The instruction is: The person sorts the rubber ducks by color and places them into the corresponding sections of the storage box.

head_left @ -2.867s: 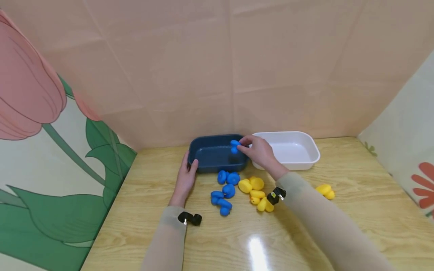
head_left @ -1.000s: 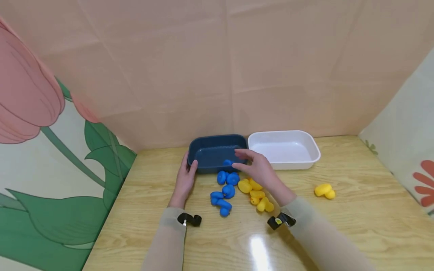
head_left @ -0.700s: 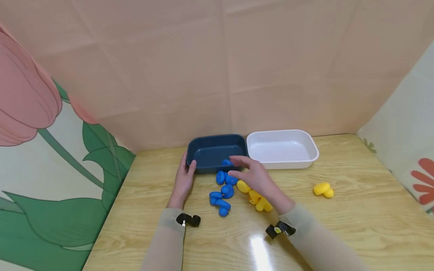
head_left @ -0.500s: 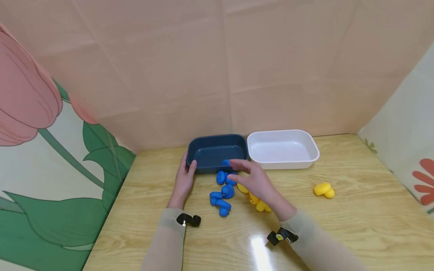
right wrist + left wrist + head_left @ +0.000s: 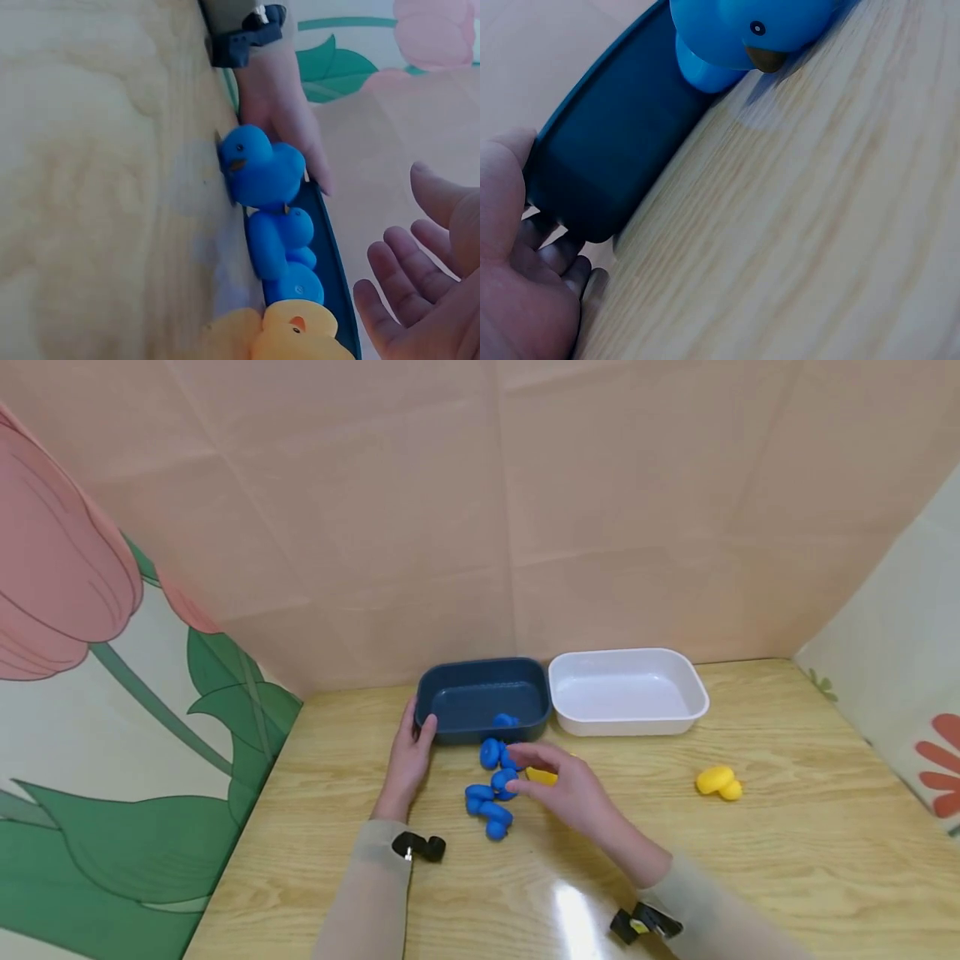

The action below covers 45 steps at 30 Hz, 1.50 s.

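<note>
My left hand (image 5: 408, 760) holds the left end of the dark blue tray (image 5: 480, 735), thumb at the front rim and fingers around the side. In the left wrist view, the fingers (image 5: 562, 255) curl by the tray's end. One blue rubber duck (image 5: 505, 720) lies inside, near the front wall. Several blue rubber ducks (image 5: 495, 814) sit on the table before it. My right hand (image 5: 573, 785) hovers over them, holding nothing, thumb and fingers spread apart. It partly hides a blue duck and most of the yellow rubber ducks (image 5: 542, 775), one of which shows in the right wrist view.
A white tray (image 5: 630, 727) stands against the dark blue tray's right end. Off to the right, a yellow rubber duck (image 5: 717, 781) lies alone on the wooden table (image 5: 300, 827). A beige cloth (image 5: 375, 527) rises behind the trays.
My right hand has let the blue duck go into the dark blue tray, then drawn back toward me over the ducks on the table. The left hand has stayed in place.
</note>
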Available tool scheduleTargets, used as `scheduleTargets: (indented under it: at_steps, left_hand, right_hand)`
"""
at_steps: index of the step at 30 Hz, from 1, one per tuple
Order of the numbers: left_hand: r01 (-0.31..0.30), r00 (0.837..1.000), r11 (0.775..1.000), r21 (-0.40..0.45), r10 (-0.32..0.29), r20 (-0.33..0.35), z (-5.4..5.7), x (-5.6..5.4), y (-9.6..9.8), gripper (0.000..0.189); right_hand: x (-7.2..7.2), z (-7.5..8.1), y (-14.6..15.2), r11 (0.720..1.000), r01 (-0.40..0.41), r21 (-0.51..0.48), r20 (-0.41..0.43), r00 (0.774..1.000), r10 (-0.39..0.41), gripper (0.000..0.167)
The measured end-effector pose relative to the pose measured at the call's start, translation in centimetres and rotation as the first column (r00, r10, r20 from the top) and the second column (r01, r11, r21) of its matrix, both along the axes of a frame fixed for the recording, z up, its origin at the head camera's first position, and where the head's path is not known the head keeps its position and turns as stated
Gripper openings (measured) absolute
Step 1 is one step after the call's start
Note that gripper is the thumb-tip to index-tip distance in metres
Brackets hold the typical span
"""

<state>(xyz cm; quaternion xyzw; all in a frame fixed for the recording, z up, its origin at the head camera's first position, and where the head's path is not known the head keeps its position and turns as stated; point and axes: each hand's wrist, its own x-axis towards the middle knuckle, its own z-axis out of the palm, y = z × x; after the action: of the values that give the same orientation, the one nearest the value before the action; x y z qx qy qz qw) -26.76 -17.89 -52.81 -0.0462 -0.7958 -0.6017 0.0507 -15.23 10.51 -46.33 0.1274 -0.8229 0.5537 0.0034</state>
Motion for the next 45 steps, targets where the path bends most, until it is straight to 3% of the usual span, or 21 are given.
scheduleTargets:
  at_steps: [11,19,30,45]
  left_hand:
    - [-0.004,1.0,1.0,-0.022,0.004,0.001,0.0,0.0,0.0,0.069]
    - [-0.003,1.0,1.0,-0.015,0.003,0.0,0.0,0.1,0.0,0.07]
    - [-0.006,1.0,1.0,-0.019,0.006,0.002,0.0,0.0,0.0,0.07]
    - [-0.009,1.0,1.0,-0.023,0.009,0.001,0.0,0.0,0.0,0.071]
  right_hand:
    - [1.3,-1.4,-0.3,0.99,-0.131,-0.06,0.068,0.988,0.135,0.043]
    - [1.7,-2.2,-0.7,0.971,-0.237,-0.023,-0.002,0.972,0.237,0.043]
    - [2.3,-2.9,-1.4,0.973,-0.208,0.104,-0.081,0.973,0.216,0.047]
    - [1.6,-4.3,-0.9,0.957,-0.225,0.181,0.002,0.974,0.229,0.048]
